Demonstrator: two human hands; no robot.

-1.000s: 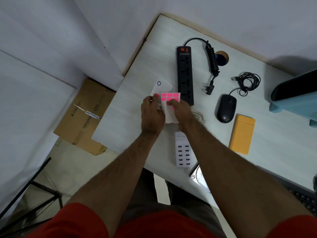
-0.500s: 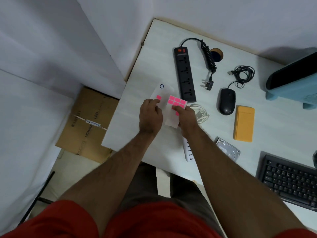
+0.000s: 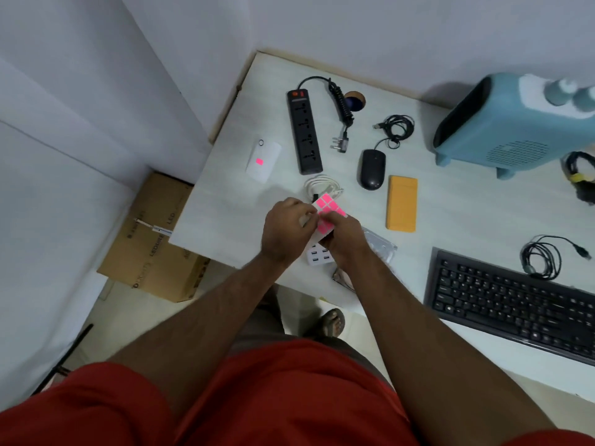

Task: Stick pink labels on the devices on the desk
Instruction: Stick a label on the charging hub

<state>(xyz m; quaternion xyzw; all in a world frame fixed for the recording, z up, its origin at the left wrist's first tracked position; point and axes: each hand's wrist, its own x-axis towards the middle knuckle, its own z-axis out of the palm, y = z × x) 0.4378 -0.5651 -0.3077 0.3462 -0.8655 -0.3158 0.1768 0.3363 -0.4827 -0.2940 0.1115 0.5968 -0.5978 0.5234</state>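
Observation:
A sheet of pink labels (image 3: 325, 209) is held above the desk's front edge. My right hand (image 3: 344, 238) grips it from below. My left hand (image 3: 286, 231) pinches at the sheet's left side with curled fingers. A white flat device (image 3: 264, 160) lies on the desk at the left and carries one pink label (image 3: 259, 161). Under my hands a white multi-port USB charger (image 3: 318, 255) is partly hidden. A black power strip (image 3: 304, 132), a black mouse (image 3: 372, 169) and an orange power bank (image 3: 402, 203) lie further back, without labels.
A black keyboard (image 3: 512, 300) lies at the right front, a coiled black cable (image 3: 542, 257) behind it. A blue heater (image 3: 515, 123) stands at the back right. A white cable (image 3: 322, 186) and a hard drive (image 3: 381, 247) sit near my hands. A cardboard box (image 3: 154, 243) is on the floor.
Both hands have drawn back from the white device toward the desk's front edge with the label sheet. The device now lies alone with one pink label on it.

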